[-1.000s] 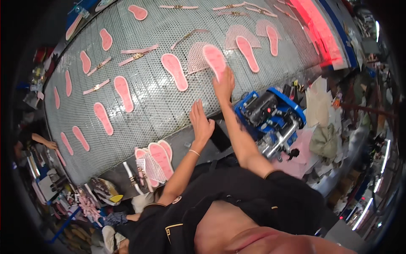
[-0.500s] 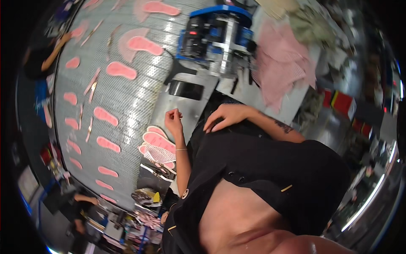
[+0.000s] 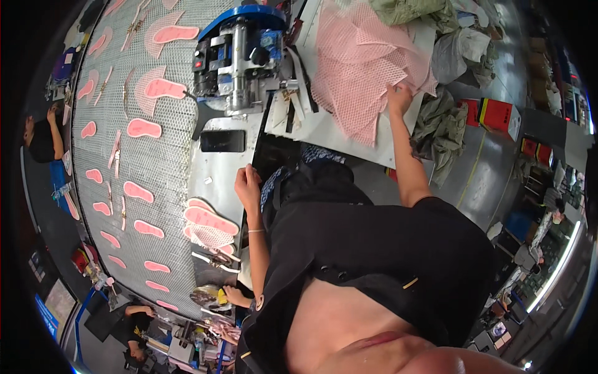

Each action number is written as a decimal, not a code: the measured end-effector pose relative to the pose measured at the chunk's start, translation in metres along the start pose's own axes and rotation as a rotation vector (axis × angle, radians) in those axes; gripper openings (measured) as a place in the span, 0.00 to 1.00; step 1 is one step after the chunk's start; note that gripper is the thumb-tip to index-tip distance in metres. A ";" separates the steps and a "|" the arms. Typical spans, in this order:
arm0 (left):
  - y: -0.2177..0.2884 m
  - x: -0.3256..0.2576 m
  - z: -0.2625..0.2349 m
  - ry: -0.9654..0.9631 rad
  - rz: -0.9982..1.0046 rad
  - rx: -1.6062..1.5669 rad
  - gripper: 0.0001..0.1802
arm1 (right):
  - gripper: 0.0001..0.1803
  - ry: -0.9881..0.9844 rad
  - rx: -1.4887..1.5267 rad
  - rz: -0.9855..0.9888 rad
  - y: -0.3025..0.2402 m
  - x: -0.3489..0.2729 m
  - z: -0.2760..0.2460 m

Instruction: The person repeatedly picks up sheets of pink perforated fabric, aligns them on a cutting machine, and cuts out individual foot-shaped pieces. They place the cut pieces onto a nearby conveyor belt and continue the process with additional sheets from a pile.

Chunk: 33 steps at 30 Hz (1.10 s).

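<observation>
My right hand [image 3: 399,98] has reached out to a pile of pink mesh pieces [image 3: 355,68] on a white table. Its fingers are closed at the right edge of the pile, pinching a mesh piece. My left hand [image 3: 247,186] hovers with curled fingers by the metal edge of the conveyor; nothing shows in it. Nearest to that hand is a stack of pink insoles [image 3: 208,219] with a white perforated piece on it. Beyond the left hand, a black phone [image 3: 223,141] lies on the metal ledge.
A blue and silver machine [image 3: 240,59] stands between the conveyor [image 3: 168,181] and the white table [image 3: 339,138]. Pink insoles and straps are spread over the conveyor. Grey-green cloth [image 3: 441,128] and red boxes [image 3: 498,117] are at the right. Co-workers stand along the left side.
My right hand has gone from my lap out to the pink mesh pile and closed on its edge. The view has turned rightward. My left hand stays curled by the ledge.
</observation>
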<state>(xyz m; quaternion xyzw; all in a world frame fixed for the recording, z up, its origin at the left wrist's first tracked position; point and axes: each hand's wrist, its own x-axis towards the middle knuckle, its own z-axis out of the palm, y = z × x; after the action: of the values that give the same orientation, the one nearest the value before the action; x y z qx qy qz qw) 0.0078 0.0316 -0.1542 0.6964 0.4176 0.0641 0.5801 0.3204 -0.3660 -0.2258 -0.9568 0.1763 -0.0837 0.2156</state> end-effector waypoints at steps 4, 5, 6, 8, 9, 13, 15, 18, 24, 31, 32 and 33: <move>0.013 -0.017 0.015 -0.181 -0.005 -0.005 0.15 | 0.11 0.175 0.038 -0.420 -0.059 -0.005 -0.039; 0.011 -0.018 0.021 -0.255 -0.008 -0.111 0.15 | 0.11 0.251 0.056 -0.555 -0.080 -0.010 -0.063; 0.014 -0.017 0.030 -0.314 -0.013 -0.132 0.14 | 0.09 0.345 0.092 -0.695 -0.097 -0.015 -0.085; 0.031 -0.019 0.047 -0.432 0.036 -0.099 0.13 | 0.08 0.232 0.261 -0.604 -0.115 -0.026 -0.112; 0.044 -0.020 0.053 -0.487 0.088 -0.043 0.12 | 0.07 0.175 0.347 -0.559 -0.124 -0.031 -0.122; 0.081 -0.011 0.068 -0.912 0.121 -0.096 0.15 | 0.04 -0.231 1.237 -0.172 -0.168 -0.073 -0.143; 0.103 -0.011 0.076 -0.965 0.257 -0.273 0.20 | 0.04 -0.398 1.545 -0.054 -0.186 -0.112 -0.143; 0.123 -0.009 0.087 -0.925 0.185 -0.705 0.28 | 0.11 -0.734 1.473 0.013 -0.183 -0.176 -0.137; 0.116 0.019 0.058 -0.601 -0.024 -0.917 0.19 | 0.34 -0.996 1.703 -0.022 -0.139 -0.226 -0.102; 0.089 0.049 0.036 -1.008 0.121 -0.358 0.19 | 0.23 -1.163 1.375 0.188 -0.122 -0.203 -0.086; 0.084 0.050 0.040 -0.994 0.105 -0.376 0.19 | 0.20 -1.150 1.312 0.140 -0.125 -0.205 -0.085; 0.079 0.053 0.045 -0.980 0.090 -0.393 0.19 | 0.16 -1.135 1.249 0.092 -0.127 -0.208 -0.084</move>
<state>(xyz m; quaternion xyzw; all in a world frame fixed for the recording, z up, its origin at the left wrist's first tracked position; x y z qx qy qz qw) 0.1079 0.0338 -0.1213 0.5399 0.0474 -0.1672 0.8236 0.1469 -0.2136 -0.1126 -0.5505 0.0015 0.3363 0.7641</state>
